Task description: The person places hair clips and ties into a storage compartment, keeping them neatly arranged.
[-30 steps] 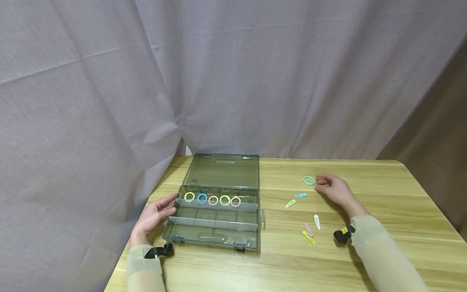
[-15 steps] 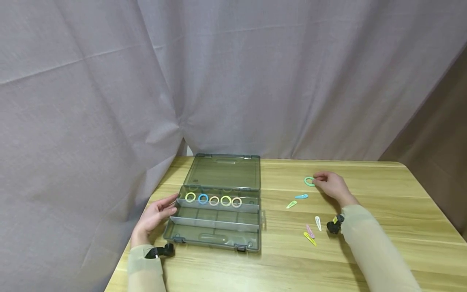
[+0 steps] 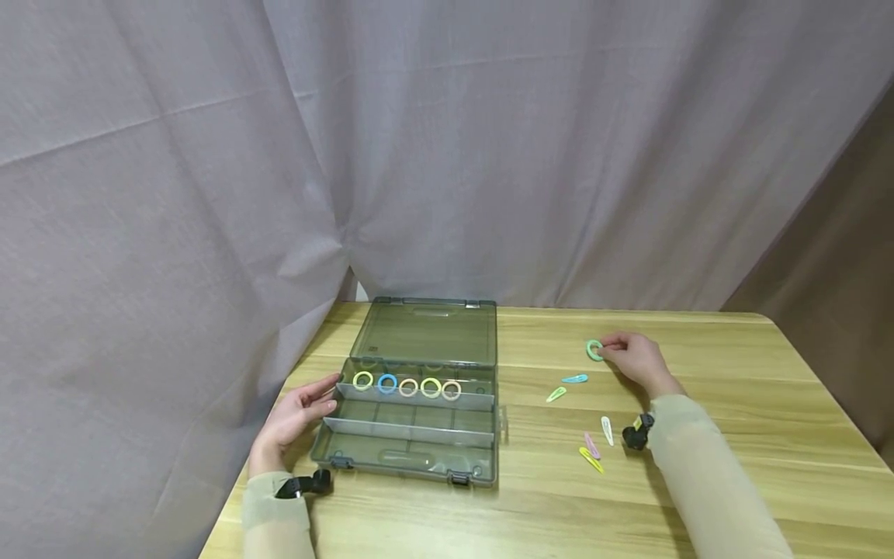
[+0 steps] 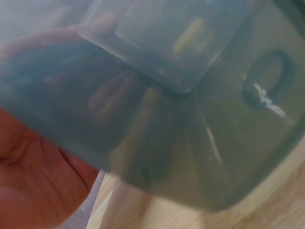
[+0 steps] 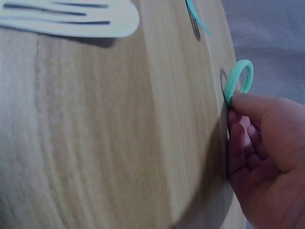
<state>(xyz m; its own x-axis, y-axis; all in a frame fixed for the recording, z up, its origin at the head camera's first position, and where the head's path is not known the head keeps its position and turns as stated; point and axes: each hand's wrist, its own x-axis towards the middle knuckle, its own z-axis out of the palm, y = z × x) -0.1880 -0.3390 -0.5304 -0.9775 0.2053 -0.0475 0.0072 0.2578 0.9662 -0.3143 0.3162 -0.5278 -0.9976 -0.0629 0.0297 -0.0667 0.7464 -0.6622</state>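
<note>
Head view: soft, even light, pale glare on the desk [image 3: 419,528]. Left wrist: hazy, blurred, white glints on the case [image 4: 228,167]. Right wrist: dimmer, broad shadow beside the right hand [image 5: 274,152].

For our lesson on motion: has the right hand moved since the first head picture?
Yes: the right hand has shifted slightly left, judged against the white snap clip.

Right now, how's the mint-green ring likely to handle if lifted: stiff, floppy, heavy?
Probably light: the mint-green ring is a slim band around an open middle. Likely holds shape rather than flops, since its loop stands open beyond the right grip. Might swivel, being pinched at just one edge.
</note>
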